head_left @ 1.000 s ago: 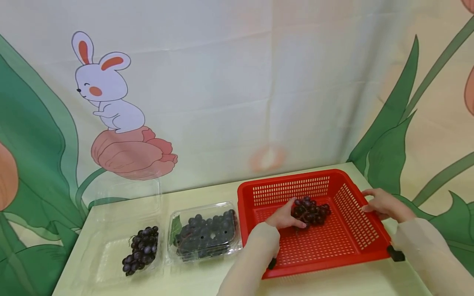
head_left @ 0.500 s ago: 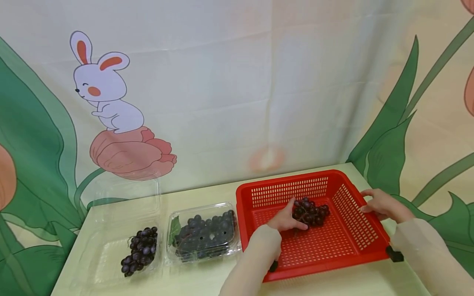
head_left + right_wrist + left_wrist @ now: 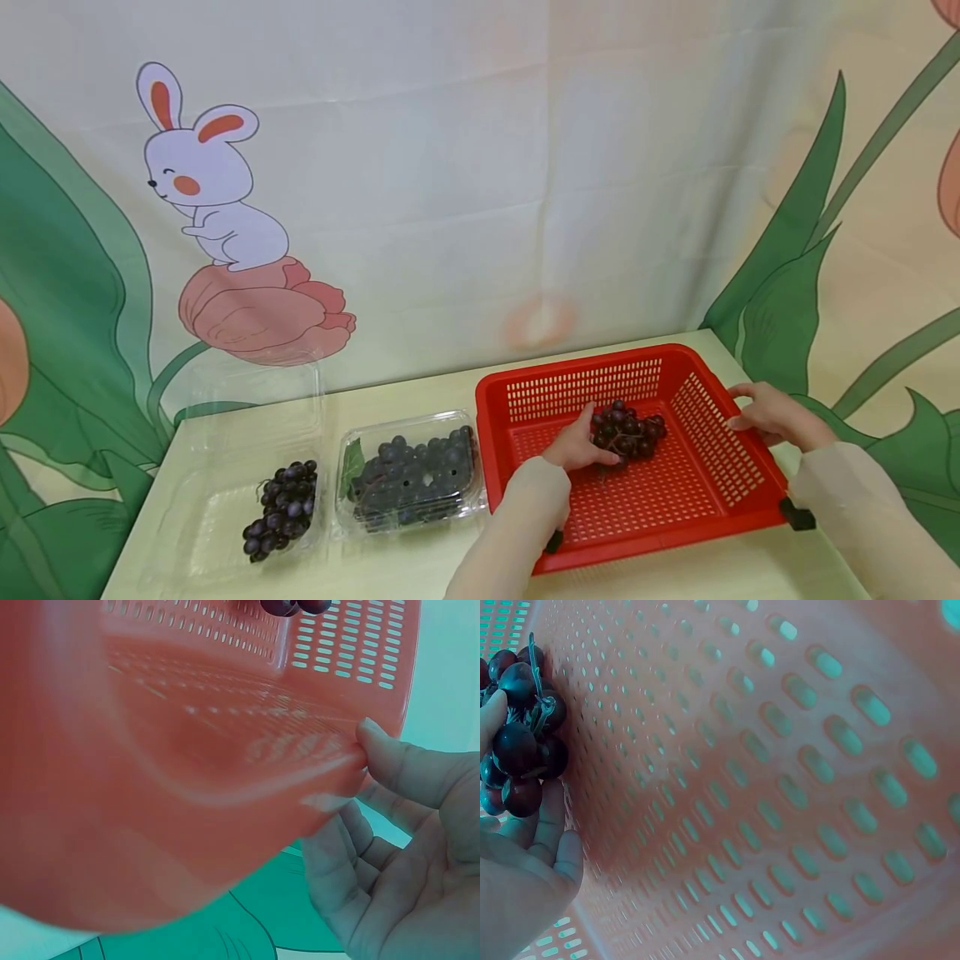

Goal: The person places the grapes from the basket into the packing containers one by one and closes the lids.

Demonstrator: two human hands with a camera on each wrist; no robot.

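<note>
A bunch of dark red grapes point(image 3: 636, 433) lies on the bottom of a red perforated plastic basket point(image 3: 637, 508). My left hand point(image 3: 576, 444) reaches in over the basket's left side and holds the bunch from its left end. In the left wrist view, the thumb lies against the grapes point(image 3: 516, 750) and the fingers point(image 3: 551, 817) curl beneath them. My right hand point(image 3: 776, 415) grips the basket's right rim. Seen from the right wrist, the thumb point(image 3: 386, 754) presses on the rim while the other fingers bend round its outer side.
Left of the basket stands a clear plastic box point(image 3: 412, 521) of dark grapes with a green leaf. Further left, an open clear box point(image 3: 213, 533) holds another bunch of grapes point(image 3: 281, 512). A printed cloth point(image 3: 435, 250) hangs behind the pale table point(image 3: 405, 571).
</note>
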